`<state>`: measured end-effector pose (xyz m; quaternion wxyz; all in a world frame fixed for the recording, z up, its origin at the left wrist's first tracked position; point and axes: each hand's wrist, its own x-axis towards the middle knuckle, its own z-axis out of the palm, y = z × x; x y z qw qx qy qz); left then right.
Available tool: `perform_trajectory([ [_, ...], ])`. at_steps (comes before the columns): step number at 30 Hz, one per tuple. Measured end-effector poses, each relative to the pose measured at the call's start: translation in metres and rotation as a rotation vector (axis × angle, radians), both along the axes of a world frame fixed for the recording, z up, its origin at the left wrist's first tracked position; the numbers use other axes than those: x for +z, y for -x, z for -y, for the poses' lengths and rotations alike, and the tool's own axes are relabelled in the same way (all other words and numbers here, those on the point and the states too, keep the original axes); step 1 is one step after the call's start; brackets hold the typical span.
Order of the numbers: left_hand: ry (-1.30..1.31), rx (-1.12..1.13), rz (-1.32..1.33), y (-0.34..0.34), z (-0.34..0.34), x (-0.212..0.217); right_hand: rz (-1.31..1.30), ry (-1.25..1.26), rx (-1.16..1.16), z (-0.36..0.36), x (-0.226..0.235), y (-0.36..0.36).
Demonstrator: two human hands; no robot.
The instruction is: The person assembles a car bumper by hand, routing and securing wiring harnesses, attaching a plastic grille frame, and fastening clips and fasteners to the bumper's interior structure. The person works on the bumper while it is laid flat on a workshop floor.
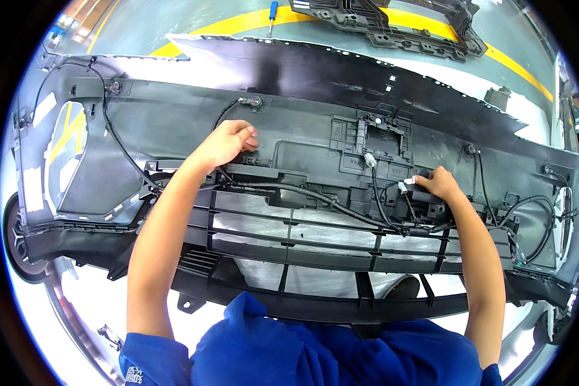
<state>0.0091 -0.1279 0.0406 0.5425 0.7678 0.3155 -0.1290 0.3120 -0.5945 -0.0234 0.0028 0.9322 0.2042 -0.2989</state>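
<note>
A large dark grey car bumper (174,103) lies before me, its inner side facing up. Over its left-middle part is my left hand (230,143), fingers curled together; whatever they may hold is hidden. A thin cable runs behind that hand, up to a round sensor (256,101). My right hand (439,183) pinches a small white connector (410,181) at its fingertips, right of centre. Just beside it sits another white connector (402,187) on a short lead. A larger whitish plug (370,160) stands on its own cable below a square bracket (385,138).
A black wiring harness (302,192) crosses the bumper above the slatted lower grille (289,233). More sensors with cables sit at both sides. Beyond the far edge lie a blue-handled screwdriver (273,11) and a black plastic frame (392,32), near yellow floor lines.
</note>
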Motion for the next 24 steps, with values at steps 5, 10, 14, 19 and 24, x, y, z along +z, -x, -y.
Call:
perform_trajectory([
  [5,0.001,0.053,0.096,-0.005,0.002,0.007,-0.002,-0.022,-0.005,0.003,-0.003,-0.001],
  [10,-0.206,0.022,0.152,0.011,-0.017,0.007,0.023,-0.035,0.01,-0.001,0.004,0.004],
  [14,-0.365,-0.026,0.189,0.028,-0.024,0.018,0.041,-0.042,0.004,0.007,-0.003,0.001],
  [19,-0.589,0.015,0.202,0.058,-0.029,0.033,0.03,-0.024,0.018,0.0,-0.002,0.002],
  [24,-0.589,-0.141,-0.023,0.078,-0.032,0.033,0.034,-0.03,0.006,0.01,-0.006,-0.002],
])
